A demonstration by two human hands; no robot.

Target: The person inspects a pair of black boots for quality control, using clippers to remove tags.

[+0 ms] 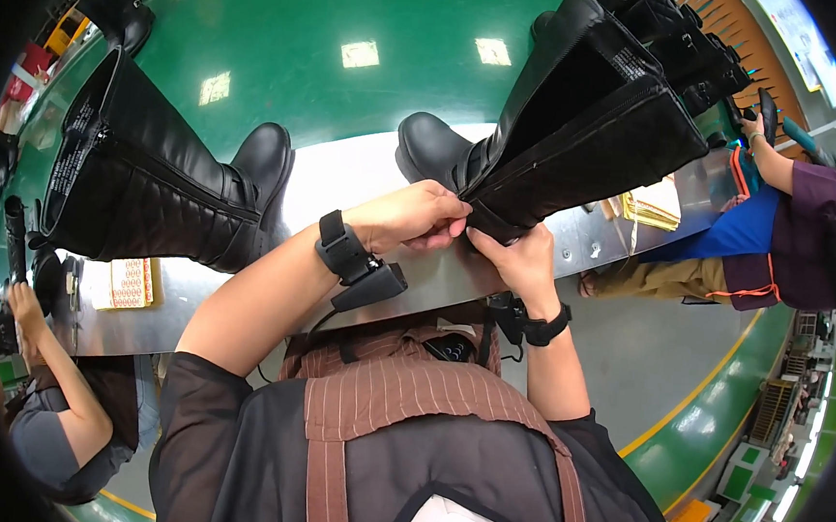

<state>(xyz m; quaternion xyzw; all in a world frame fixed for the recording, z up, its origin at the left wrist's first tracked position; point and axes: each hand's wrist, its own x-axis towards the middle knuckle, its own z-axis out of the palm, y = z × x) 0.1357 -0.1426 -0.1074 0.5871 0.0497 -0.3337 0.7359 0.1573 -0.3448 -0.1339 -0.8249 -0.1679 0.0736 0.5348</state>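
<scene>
One other boot, one paper stack off left. Unzipped boot just ahead: left hand pinching by its zip, my right hand clasping low.

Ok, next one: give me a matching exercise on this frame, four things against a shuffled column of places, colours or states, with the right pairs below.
Things:
1. Left hand
2. Closed boot
3. Right hand
4. Apron

Places, colours, states:
A. Brown with pale stripes
B. Holding the ankle of the gaping boot
C. Over at the left, touched by neither of the person's own hands
D. Pinching at the lower end of that gaping boot's opening

Right pairs: 1-D, 2-C, 3-B, 4-A
</scene>
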